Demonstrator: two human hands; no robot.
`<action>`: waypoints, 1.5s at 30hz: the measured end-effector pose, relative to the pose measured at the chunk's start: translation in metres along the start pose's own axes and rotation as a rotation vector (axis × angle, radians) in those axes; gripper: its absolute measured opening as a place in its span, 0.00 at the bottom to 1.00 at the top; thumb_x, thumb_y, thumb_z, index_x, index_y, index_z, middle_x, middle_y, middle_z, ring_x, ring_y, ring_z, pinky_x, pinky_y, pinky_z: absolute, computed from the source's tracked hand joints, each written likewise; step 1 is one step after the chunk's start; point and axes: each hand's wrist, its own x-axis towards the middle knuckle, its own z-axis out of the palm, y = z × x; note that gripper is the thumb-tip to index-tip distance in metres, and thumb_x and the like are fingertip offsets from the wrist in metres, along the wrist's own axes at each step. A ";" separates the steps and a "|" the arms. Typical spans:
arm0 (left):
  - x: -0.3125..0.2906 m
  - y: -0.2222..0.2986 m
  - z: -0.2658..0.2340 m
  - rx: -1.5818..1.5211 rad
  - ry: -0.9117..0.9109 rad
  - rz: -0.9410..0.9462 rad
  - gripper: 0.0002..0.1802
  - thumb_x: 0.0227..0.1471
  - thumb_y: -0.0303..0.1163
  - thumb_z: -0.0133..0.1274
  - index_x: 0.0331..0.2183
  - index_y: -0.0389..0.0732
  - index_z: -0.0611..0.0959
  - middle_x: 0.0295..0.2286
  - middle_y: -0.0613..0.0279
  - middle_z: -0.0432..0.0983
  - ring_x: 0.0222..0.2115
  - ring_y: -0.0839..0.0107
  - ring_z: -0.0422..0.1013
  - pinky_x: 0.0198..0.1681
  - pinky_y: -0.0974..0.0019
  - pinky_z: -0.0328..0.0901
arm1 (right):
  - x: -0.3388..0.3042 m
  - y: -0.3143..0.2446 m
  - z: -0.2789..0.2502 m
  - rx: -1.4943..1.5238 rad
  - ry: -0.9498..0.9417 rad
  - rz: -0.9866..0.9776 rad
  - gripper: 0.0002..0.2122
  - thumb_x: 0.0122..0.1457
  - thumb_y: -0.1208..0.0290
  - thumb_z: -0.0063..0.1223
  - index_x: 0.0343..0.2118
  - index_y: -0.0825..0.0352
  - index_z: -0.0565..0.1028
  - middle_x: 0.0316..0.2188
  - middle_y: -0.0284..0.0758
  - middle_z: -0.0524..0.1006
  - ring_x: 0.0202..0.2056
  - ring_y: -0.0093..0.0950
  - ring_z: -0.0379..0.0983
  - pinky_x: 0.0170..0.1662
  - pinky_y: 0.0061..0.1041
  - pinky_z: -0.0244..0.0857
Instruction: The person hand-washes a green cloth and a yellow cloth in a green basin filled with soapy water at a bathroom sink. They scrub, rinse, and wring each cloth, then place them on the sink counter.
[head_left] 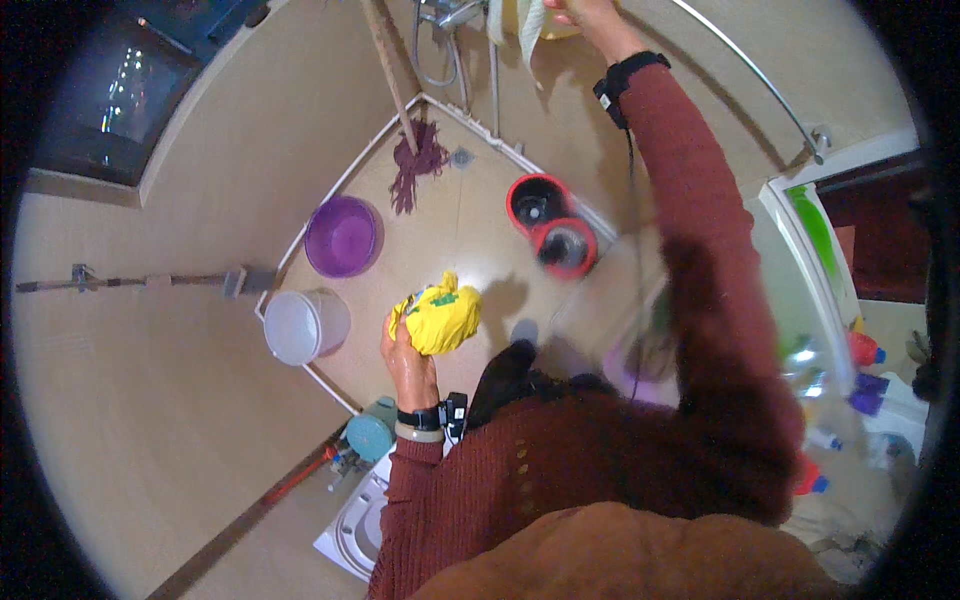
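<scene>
My left hand [405, 365] is wet and grips a crumpled yellow plastic bag [443, 320] with green print, held above the floor left of my feet. What the bag contains is hidden. At the top edge, my raised right hand [588, 18] has its fingers bent against a pale hanging cloth [530, 45]; part of this hand is cut off by the picture's edge. Something yellow [555, 24] shows behind the cloth.
A purple basin [343, 237] and a white bucket [295, 328] stand along the left wall. A mop [418, 160] leans into the corner, below a shower tap [455, 15]. A red and black double mop bucket [566, 248] stands to the right. A washing machine [355, 525] is at lower left.
</scene>
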 end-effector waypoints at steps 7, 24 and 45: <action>0.002 0.016 0.022 -0.045 -0.078 0.063 0.16 0.64 0.26 0.48 0.52 0.31 0.74 0.45 0.54 0.77 0.45 0.64 0.76 0.49 0.63 0.72 | -0.157 0.067 -0.015 -0.616 -0.350 -0.161 0.27 0.63 0.59 0.58 0.59 0.73 0.67 0.51 0.43 0.76 0.52 0.31 0.73 0.50 0.32 0.70; 0.022 0.028 0.176 -0.039 -0.581 0.105 0.15 0.68 0.29 0.45 0.51 0.33 0.74 0.45 0.49 0.78 0.43 0.59 0.78 0.50 0.58 0.72 | -0.331 -0.076 -0.104 0.040 -0.226 0.365 0.13 0.63 0.65 0.54 0.44 0.70 0.76 0.32 0.27 0.78 0.33 0.14 0.72 0.35 0.15 0.65; -0.050 0.073 0.249 0.018 -1.033 0.183 0.28 0.63 0.47 0.54 0.51 0.30 0.78 0.45 0.55 0.79 0.44 0.67 0.76 0.52 0.64 0.68 | -0.323 -0.120 -0.094 -0.367 -0.343 -0.168 0.12 0.64 0.63 0.56 0.43 0.67 0.74 0.33 0.39 0.75 0.30 0.34 0.75 0.34 0.30 0.71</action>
